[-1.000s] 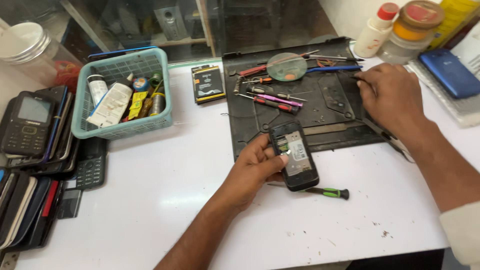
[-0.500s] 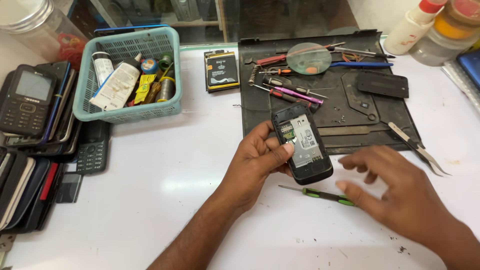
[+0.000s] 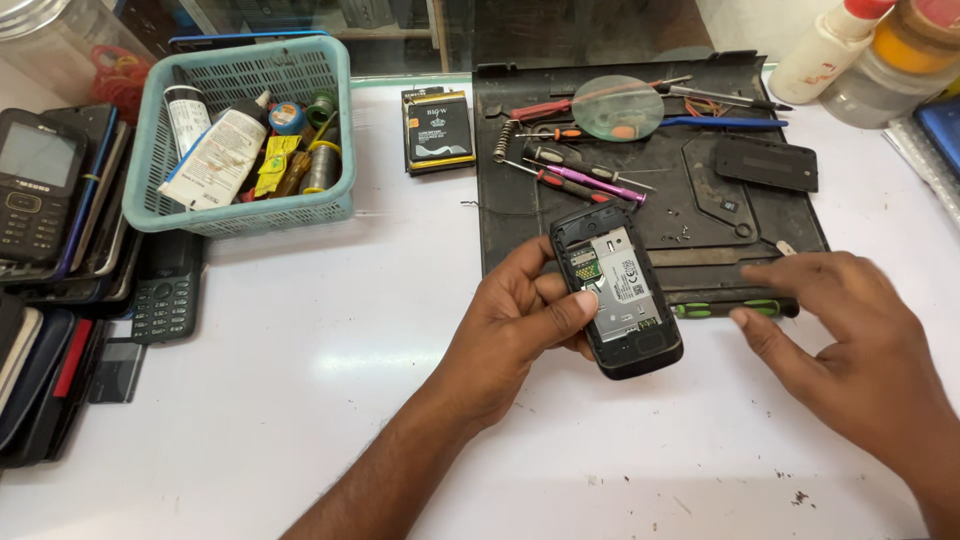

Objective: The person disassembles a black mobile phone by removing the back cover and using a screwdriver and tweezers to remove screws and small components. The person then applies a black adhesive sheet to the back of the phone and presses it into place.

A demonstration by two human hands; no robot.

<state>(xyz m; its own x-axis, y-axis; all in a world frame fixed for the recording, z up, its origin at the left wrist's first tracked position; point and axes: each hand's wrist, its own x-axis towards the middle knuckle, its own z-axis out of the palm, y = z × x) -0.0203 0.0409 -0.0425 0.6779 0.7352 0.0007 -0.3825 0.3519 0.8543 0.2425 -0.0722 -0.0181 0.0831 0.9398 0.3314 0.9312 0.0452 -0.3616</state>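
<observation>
My left hand [image 3: 515, 320] grips a small black mobile phone [image 3: 618, 290] with its back cover off, thumb pressed on the exposed inside. The phone is tilted, held just above the white table at the near edge of the black work mat [image 3: 700, 220]. My right hand [image 3: 850, 345] reaches in from the right, fingers spread, fingertips touching a green-handled screwdriver [image 3: 735, 308] that lies across the mat's front edge. The phone's black back cover [image 3: 765, 163] rests on the mat further back.
A teal basket [image 3: 340, 130] of tubes and solder stands at back left. Old phones [image 3: 40, 190] are stacked along the left edge. A battery [image 3: 438, 130], a round lens [image 3: 617, 108], screwdrivers [image 3: 580, 180] and bottles [image 3: 825, 50] lie at the back.
My right hand left the mat's back right, swung down to the front and now touches the green screwdriver. The left hand kept the phone and turned it slightly.
</observation>
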